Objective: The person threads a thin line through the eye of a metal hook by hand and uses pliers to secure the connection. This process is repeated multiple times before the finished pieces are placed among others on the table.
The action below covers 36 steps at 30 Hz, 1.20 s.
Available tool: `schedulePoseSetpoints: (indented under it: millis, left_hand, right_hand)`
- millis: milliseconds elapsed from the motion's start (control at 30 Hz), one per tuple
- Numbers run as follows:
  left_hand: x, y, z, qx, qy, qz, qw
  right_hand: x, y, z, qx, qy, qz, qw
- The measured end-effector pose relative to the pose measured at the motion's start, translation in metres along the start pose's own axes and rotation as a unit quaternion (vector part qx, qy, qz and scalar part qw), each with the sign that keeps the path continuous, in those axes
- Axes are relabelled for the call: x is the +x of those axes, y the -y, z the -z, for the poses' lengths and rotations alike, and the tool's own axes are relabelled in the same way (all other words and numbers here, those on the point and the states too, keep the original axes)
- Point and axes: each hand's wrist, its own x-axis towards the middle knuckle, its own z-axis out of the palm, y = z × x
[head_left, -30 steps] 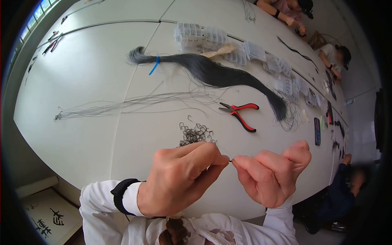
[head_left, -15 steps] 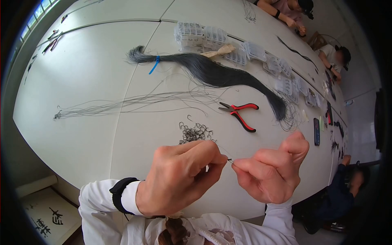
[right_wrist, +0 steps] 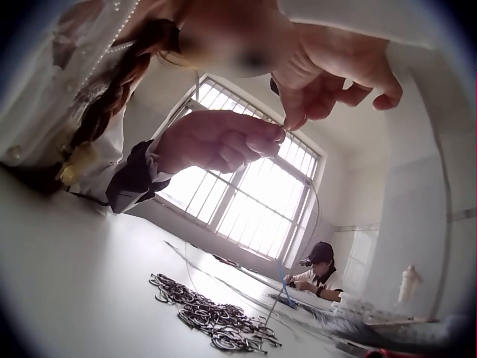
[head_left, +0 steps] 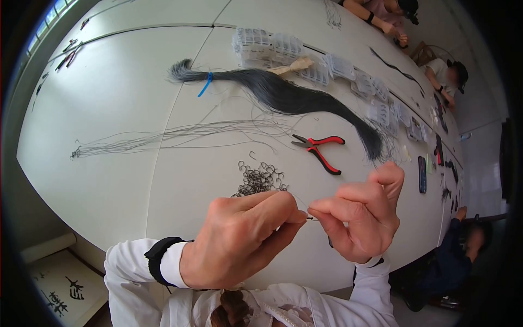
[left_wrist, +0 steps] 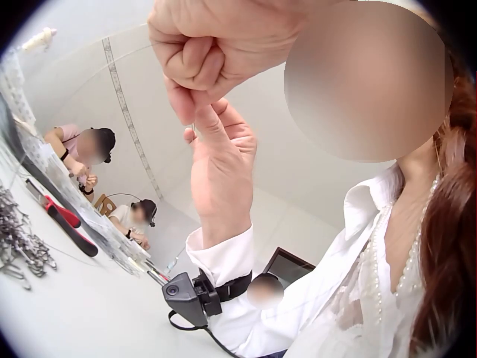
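Note:
In the head view my left hand (head_left: 245,240) pinches a fish hook between thumb and forefinger; most of it is hidden, and its dark shank end (head_left: 310,218) pokes out past the fingertips. Close beside it, thumb and forefinger of my right hand (head_left: 362,218) pinch thin fishing line, the other fingers bent and raised. In the right wrist view a strand of the line (right_wrist: 317,201) loops down from the hands. A pile of dark fish hooks (head_left: 260,179) lies on the table just beyond my left hand.
Red-handled pliers (head_left: 321,152) lie beyond my right hand. Farther back are a grey bundle of line (head_left: 294,99) with a blue tie and clear plastic boxes (head_left: 253,46). Tied hooks with long strands (head_left: 180,136) stretch leftward. A phone (head_left: 422,174) lies right; other people sit around the table.
My right hand has moved up and tilted back, its fingertips now slightly above the hook's dark end. The left hand stays nearly in place, still pinching the hook.

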Motion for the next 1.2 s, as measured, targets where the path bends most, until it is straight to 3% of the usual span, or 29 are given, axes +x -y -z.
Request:
schedulePoseSetpoints:
  millis: [367, 467, 533, 567, 633, 767, 833, 867, 933, 967, 1033, 1200]
  left_hand:
    - [0.000, -0.001, 0.001, 0.019, -0.006, -0.015, 1.000]
    - [-0.001, 0.000, 0.001, 0.023, -0.004, -0.018, 1.000]
    - [-0.002, 0.000, 0.001, 0.024, -0.004, -0.021, 0.999]
    - [-0.002, 0.000, 0.001, 0.026, -0.004, -0.020, 0.999]
    - [-0.002, 0.000, 0.002, 0.028, -0.004, -0.020, 0.999]
    - [-0.001, 0.001, 0.001, -0.013, -0.028, 0.031, 0.999]
    - [-0.001, 0.004, -0.001, -0.028, -0.048, 0.047, 0.997]
    - [0.000, 0.005, -0.002, -0.030, -0.054, 0.047, 0.997]
    - [0.000, 0.006, -0.001, -0.032, -0.062, 0.047, 0.996]
    - [0.000, 0.006, -0.001, -0.017, -0.058, 0.043, 0.997]
    - [0.000, 0.006, -0.001, -0.002, -0.055, 0.041, 0.998]
    - [0.000, 0.003, -0.003, 0.034, -0.055, 0.009, 0.998]
  right_hand:
    - [0.004, -0.004, -0.001, 0.131, 0.036, -0.102, 0.986]
    - [0.003, -0.009, -0.003, 0.224, 0.063, -0.155, 0.960]
    - [0.002, -0.013, -0.005, 0.343, 0.135, -0.211, 0.905]
    - [0.000, -0.014, -0.007, 0.342, 0.134, -0.211, 0.906]
    - [-0.004, -0.015, -0.013, 0.450, 0.142, -0.268, 0.840]
    - [-0.006, -0.005, -0.016, 0.458, 0.119, -0.275, 0.837]
    - [-0.005, 0.003, -0.015, 0.300, 0.065, -0.216, 0.927]
    - [-0.006, 0.008, -0.014, 0.300, 0.065, -0.216, 0.927]
    - [-0.009, 0.016, -0.012, 0.060, -0.003, -0.104, 0.993]
    - [-0.012, 0.019, -0.011, 0.060, -0.003, -0.104, 0.993]
    - [-0.018, 0.023, -0.010, -0.135, -0.039, 0.020, 0.990]
    - [-0.014, 0.027, -0.005, -0.177, -0.046, 0.051, 0.982]
